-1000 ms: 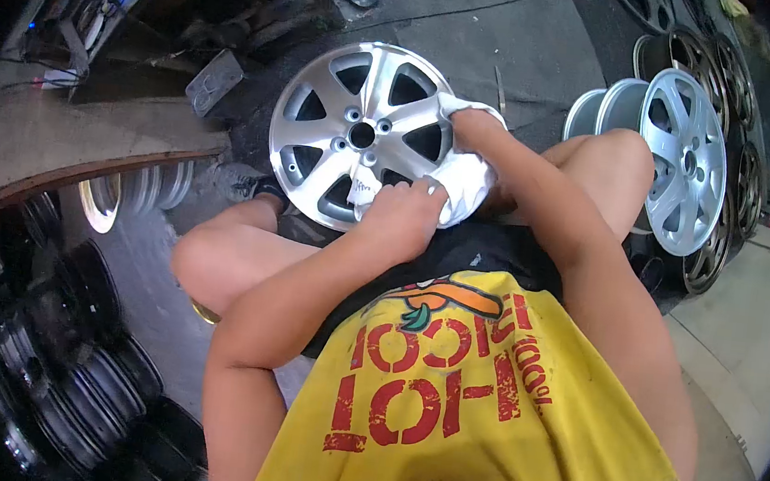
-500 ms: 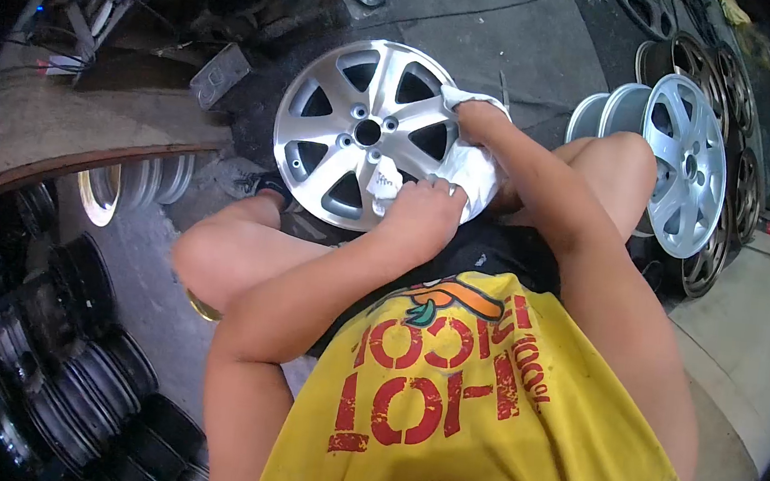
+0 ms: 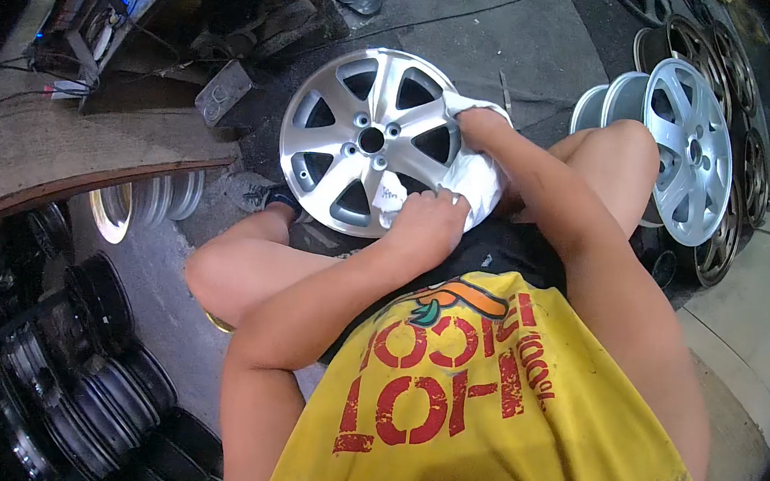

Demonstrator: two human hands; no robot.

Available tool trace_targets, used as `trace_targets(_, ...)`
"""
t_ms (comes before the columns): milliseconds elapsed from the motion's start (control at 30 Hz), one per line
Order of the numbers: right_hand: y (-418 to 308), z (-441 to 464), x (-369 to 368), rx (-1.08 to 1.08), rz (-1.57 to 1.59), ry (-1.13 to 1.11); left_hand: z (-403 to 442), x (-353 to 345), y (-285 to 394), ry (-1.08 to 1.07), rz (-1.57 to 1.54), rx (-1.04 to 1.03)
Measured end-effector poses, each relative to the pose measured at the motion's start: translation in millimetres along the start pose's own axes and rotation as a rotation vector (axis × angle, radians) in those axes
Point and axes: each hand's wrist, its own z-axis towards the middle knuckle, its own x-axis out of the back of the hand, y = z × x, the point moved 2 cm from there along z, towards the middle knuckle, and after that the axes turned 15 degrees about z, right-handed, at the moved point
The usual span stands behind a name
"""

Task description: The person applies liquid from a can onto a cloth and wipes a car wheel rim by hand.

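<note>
A silver alloy wheel rim (image 3: 329,147) with several spokes and a dark centre hole lies tilted in front of my lap, between my legs. Over its right edge hangs a white cloth (image 3: 474,186). My left hand (image 3: 428,222) is closed on the lower part of the cloth by the rim's lower right edge; a flap with dark writing sticks out beyond the fingers. Higher up, my right hand (image 3: 483,129) grips another part of the cloth against the rim's right edge. Its fingertips are partly hidden by the fabric.
Silver rims (image 3: 685,154) stand by my right knee, with bronze rims (image 3: 751,174) behind them. Dark rims (image 3: 101,399) are piled at the lower left. A wooden bench (image 3: 104,172) stands at left, with a metal box (image 3: 223,93) nearby. A cable (image 3: 453,17) crosses the floor.
The whole view has shifted slightly, so the wheel rim and my body sit a little farther right. Both hands keep their hold on the cloth at nearly the same places.
</note>
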Motion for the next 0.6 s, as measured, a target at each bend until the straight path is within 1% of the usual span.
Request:
trace_targets(33, -7.3, 0.2, 9.7, 0.004, -0.029, -0.017, 1.9, 0.2, 2.6, -0.024, 0.013, -0.003)
trace_targets(67, -13.3, 0.9, 21.1, -0.037, 0.010, -0.038, 0.7, -0.2, 3.3, -0.026, 0.015, -0.003)
trace_targets(100, -9.0, 4.0, 15.1, -0.034, 0.012, -0.033, 0.4, 0.7, 2.3, -0.022, 0.027, -0.001)
trace_targets(167, 2.0, 13.1, -5.9, -0.002, 0.024, 0.047, -6.0, 1.9, -0.4, -0.025, 0.044, -0.002)
trace_targets(200, -13.3, -12.5, 9.9, -0.011, -0.015, -0.011, -8.5, 3.3, -2.6, -0.012, 0.029, 0.000)
trace_targets(233, -0.7, -1.9, -4.0, -0.055, 0.016, -0.041, -8.7, 4.1, -4.6, 0.002, 0.009, 0.005)
trace_targets(300, 5.2, 5.0, -7.9, -0.004, 0.017, 0.031, -3.8, 3.3, 0.3, 0.020, 0.005, -0.005)
trace_targets(400, -12.6, -0.5, 19.5, -0.025, 0.036, -0.009, 1.8, 3.2, 1.5, 0.027, 0.007, -0.014)
trace_targets(467, -13.1, -5.7, 11.2, -0.018, 0.003, -0.031, -4.0, 2.0, 0.5, 0.011, 0.013, -0.019)
trace_targets(533, -6.3, -6.5, 6.5, -0.015, -0.040, -0.043, -10.1, 3.3, -5.2, 0.041, -0.010, -0.020)
trace_targets(600, -1.7, -9.9, 2.7, 0.008, 0.037, 0.035, -5.1, 2.4, -1.7, 0.058, -0.024, -0.018)
